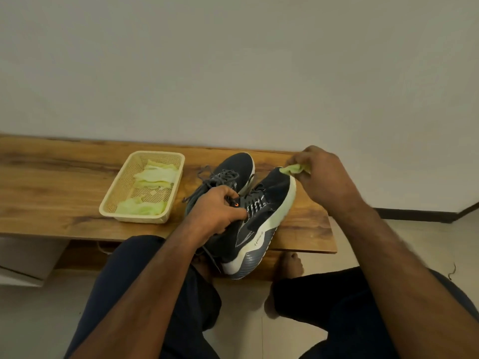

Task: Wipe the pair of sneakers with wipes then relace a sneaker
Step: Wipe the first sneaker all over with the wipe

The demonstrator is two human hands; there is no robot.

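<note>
Basket [112, 200] with wipes [155, 174] sits left of both sneakers [261, 203] on bench [51, 177].

The left hand [217, 208] covers the collar and tongue of the near sneaker [256, 218], so the top of its lacing cannot be seen. That sneaker and the hand hide much of the far sneaker [233, 169]; only its toe and loose laces show. The right hand [321, 174] hides most of the wipe [294, 169]; a green corner shows at the near sneaker's toe. Small print on the near sneaker's side is too small to read. Both forearms and knees are cut off by the bottom edge, the bench [51, 187] by the left.
</note>
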